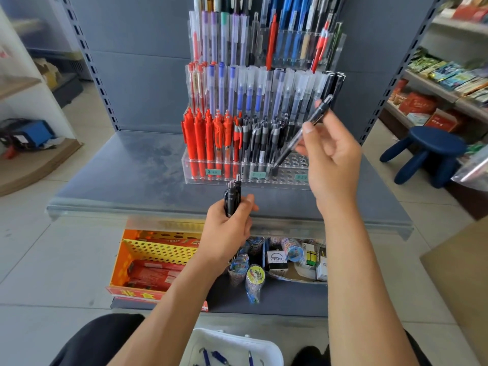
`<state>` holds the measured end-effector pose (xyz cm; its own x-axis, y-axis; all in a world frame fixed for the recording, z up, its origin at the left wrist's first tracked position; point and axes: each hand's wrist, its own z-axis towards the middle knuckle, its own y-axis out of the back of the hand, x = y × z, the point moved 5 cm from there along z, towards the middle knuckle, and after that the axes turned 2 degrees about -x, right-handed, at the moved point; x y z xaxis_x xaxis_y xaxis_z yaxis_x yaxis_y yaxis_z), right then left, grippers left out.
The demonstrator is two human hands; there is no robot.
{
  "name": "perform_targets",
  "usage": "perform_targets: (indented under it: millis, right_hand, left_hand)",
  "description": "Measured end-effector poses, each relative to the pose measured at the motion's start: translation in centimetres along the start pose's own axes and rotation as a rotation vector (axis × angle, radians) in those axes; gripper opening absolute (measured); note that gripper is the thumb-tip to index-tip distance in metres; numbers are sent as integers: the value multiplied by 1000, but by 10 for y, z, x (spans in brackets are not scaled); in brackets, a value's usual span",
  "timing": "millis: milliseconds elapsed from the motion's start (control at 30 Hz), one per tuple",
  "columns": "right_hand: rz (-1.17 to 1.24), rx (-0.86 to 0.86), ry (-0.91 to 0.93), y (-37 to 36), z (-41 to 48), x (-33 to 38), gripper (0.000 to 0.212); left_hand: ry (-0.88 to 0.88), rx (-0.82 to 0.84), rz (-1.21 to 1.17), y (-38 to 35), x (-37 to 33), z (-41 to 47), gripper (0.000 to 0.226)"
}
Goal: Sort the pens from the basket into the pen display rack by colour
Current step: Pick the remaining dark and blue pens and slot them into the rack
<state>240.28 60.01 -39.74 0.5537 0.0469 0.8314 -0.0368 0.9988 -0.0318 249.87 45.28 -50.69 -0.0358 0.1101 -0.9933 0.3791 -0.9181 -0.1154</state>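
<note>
A person's right hand (327, 151) pinches a slim black pen (307, 125) between thumb and fingertips around the middle of its barrel. The pen is tilted, its upper end leaning right and its lower end down at the perforated front tier of the clear plastic pen display rack (295, 165). Whether the end sits in a hole cannot be told. The left hand (227, 228) is curled tight round a small bundle of black pens (232, 196), held upright just in front of the rack's lower edge with their ends pointing up. The stepped rack stands on a smooth grey metal shelf (132, 167) with a dull, smudged sheen. Its front row holds glossy red pens (200, 136) on the left and black ones with grey grips (258, 138) beside them, next to the round holes where the tilted pen comes down. The rows behind carry frosted, capped pens with red, blue and dark barrels. At the bottom edge, between the person's knees, a white plastic basket (237, 336) with rounded corners holds a few blue pens (217, 356). Under the shelf sits an orange and yellow box (126, 260) with a punched lattice wall, next to small wrapped rolls of printed tape (254, 278). A dark blue plastic stool (433, 151) with fat rounded legs stands on the pale tiled floor to the right.
</note>
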Motion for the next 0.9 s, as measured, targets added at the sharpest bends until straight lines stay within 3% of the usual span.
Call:
perform_targets:
  millis: [167,333,500,633,900]
  right_hand:
    - [-164,-81,84,5,9,-12,27]
    - [-276,1,79,-8,5,-26,16]
    - [-435,26,104,-13,6,-29,26]
    - [-437,-20,21,-14,0,-34,32]
    - [-484,-39,-123,-7,0,-42,23]
  left_hand:
    - [12,-3,-17,0,1,1,31]
    - [22,-3,-34,-1,2,1,31]
    - [23,5,-39,-1,2,2,31]
    - [25,7,-32,0,2,2,31]
    - [28,9,-35,0,0,0,32]
